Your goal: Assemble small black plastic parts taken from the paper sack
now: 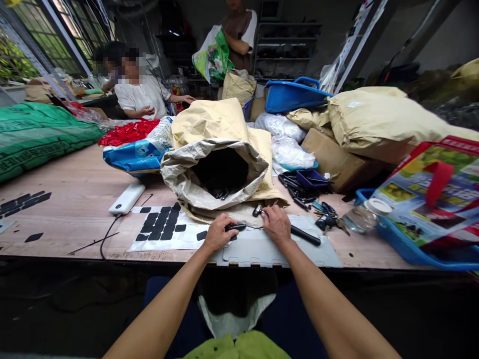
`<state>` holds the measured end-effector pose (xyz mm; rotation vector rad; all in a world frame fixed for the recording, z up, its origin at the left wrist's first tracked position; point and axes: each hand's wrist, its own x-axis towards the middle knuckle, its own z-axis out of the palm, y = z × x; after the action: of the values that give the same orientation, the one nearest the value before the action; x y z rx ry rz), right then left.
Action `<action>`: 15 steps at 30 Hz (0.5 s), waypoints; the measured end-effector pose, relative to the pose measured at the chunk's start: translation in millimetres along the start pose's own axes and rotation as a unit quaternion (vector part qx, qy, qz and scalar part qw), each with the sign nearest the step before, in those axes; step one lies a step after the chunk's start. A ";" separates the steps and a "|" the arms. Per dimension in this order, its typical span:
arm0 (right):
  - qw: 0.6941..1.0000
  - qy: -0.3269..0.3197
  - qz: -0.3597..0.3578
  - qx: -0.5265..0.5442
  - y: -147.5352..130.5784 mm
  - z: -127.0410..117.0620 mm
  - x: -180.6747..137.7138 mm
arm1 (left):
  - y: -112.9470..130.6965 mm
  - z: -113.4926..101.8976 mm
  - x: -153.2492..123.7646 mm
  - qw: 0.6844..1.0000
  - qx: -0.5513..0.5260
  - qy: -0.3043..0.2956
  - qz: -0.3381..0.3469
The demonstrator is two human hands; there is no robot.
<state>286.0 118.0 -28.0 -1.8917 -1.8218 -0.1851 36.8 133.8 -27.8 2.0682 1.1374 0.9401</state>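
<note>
My left hand (220, 232) is closed on a small elongated black part (235, 227) at the table's front edge. My right hand (277, 224) grips a hammer; its black head (257, 210) shows left of the fingers and its black handle (306, 235) runs out to the right. Both hands rest over a grey mat (247, 252). Just beyond them lies an open tan sack (175, 172), its mouth toward me, with dark pieces barely visible inside. Left of my left hand, several black rounded pads (159, 224) stick to a white sheet (179, 244).
A white power bank (127, 198) with a cable lies left. Loose black parts (299, 192), keys (329, 219), a clear jar (359, 219) and a blue basket (404, 249) stand right. A green sack (41, 134) lies far left. Other people (140, 92) are behind the table.
</note>
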 end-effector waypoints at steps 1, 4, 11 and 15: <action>1.000 -0.002 -0.009 0.005 -0.5 -3.1 0.2 | -0.1 -0.1 0.3 1.000 0.002 -0.004 0.003; 0.999 0.012 -0.038 0.032 -9.3 -17.2 -3.8 | -1.4 -0.3 0.9 1.000 0.006 -0.008 0.007; 0.990 -0.027 -0.079 0.116 -53.7 -35.5 -36.5 | -2.4 0.8 -0.9 1.000 0.003 0.009 0.019; 0.989 -0.047 -0.085 0.114 -67.9 -32.5 -42.7 | -1.5 1.3 -1.6 1.000 0.008 0.008 0.015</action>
<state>224.3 63.7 -0.8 -1.6137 -1.9763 0.0536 36.5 132.9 -30.2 2.0995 1.1285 0.9665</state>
